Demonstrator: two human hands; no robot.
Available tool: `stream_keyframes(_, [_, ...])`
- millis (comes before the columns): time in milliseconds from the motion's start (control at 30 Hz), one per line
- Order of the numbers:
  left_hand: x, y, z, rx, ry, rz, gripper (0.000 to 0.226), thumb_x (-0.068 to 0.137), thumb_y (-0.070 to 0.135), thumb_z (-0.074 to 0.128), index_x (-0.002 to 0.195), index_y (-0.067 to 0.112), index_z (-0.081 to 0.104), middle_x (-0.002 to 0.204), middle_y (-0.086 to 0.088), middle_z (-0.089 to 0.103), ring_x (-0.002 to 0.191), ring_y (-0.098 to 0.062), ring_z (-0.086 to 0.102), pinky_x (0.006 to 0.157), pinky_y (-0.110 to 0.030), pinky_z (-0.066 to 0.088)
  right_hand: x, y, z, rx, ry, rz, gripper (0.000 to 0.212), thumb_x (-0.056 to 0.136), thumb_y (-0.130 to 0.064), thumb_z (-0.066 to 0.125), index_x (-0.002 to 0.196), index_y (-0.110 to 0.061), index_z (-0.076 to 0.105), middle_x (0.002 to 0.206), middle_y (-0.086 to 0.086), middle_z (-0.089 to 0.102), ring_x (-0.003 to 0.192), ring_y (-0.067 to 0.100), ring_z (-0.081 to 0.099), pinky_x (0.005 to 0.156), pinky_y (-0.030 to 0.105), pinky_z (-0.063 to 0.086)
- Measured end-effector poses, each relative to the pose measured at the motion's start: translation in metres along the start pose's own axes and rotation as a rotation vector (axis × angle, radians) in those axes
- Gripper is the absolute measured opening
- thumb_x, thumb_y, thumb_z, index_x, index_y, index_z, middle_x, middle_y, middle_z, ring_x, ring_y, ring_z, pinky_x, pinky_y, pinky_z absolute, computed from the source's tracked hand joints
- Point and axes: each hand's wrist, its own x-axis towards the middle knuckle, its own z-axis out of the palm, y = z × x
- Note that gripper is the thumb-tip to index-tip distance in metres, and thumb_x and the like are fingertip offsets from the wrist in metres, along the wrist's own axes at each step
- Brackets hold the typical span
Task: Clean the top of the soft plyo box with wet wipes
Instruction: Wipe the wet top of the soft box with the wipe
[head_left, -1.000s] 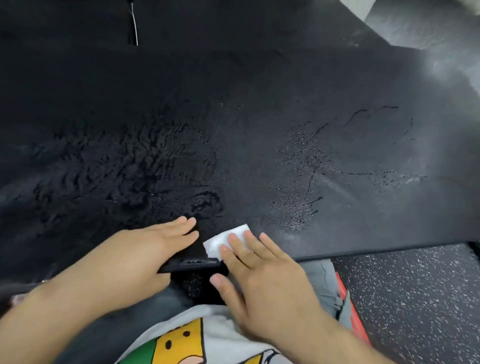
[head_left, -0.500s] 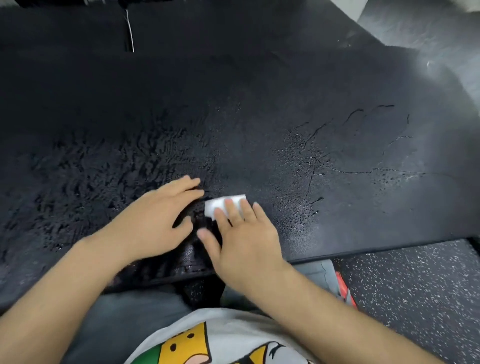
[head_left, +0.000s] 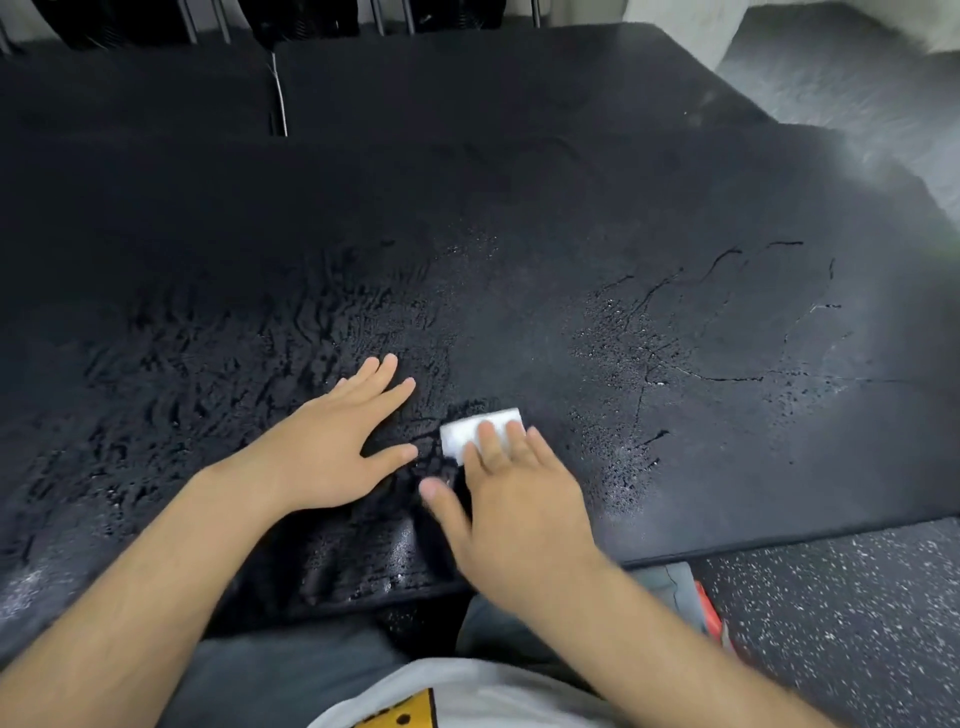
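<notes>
The black soft plyo box (head_left: 571, 218) fills most of the view, its top cracked and worn, with wet beads in the middle and right. A folded white wet wipe (head_left: 467, 428) lies flat on the top near the front edge. My right hand (head_left: 514, 499) presses on the wipe's near side with flat fingers, covering part of it. My left hand (head_left: 332, 441) rests palm down on the box just left of the wipe, fingers spread, holding nothing.
Speckled black rubber floor (head_left: 841, 613) shows at the lower right, beyond the box's front edge. A red-edged object (head_left: 709, 616) lies by my leg. More black padding (head_left: 467, 78) and dark equipment stand behind the box.
Both hands have slid away from the front edge toward the middle of the box top, and my right hand has pushed the wipe forward with it.
</notes>
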Motion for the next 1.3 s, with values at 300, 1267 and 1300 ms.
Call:
stream_keyframes(300, [0.003, -0.003, -0.001, -0.027, -0.002, 0.007, 0.072, 0.098, 0.058, 0.041, 0.157, 0.040, 0.003, 0.161, 0.020, -0.018, 0.143, 0.007, -0.021, 0.106, -0.008, -0.016, 0.054, 0.001, -0.010, 0.016, 0.016, -0.111, 0.085, 0.096, -0.059, 0.003, 0.148, -0.010, 0.049, 0.154, 0.017, 0.043, 0.147, 0.037, 0.033, 0.123, 0.048, 0.019])
stream_keyframes(1267, [0.071, -0.013, -0.060, 0.258, -0.103, -0.136, 0.098, 0.082, 0.076, 0.052, 0.157, 0.042, -0.003, 0.165, 0.010, -0.016, 0.152, -0.011, -0.013, 0.123, -0.036, 0.005, 0.053, 0.005, -0.021, -0.034, -0.143, 0.027, 0.081, 0.101, -0.062, 0.001, 0.160, -0.007, 0.001, 0.167, 0.018, -0.006, 0.154, 0.038, -0.007, 0.125, 0.050, -0.001])
stream_keyframes(1300, [0.074, -0.013, -0.062, 0.292, -0.081, -0.119, 0.103, 0.080, 0.077, 0.053, 0.156, 0.041, -0.007, 0.165, 0.009, -0.016, 0.152, -0.013, -0.013, 0.123, -0.037, 0.004, 0.057, 0.006, -0.021, -0.059, -0.132, 0.016, 0.082, 0.100, -0.062, 0.000, 0.160, -0.007, 0.002, 0.167, 0.019, -0.003, 0.154, 0.039, -0.005, 0.125, 0.051, -0.001])
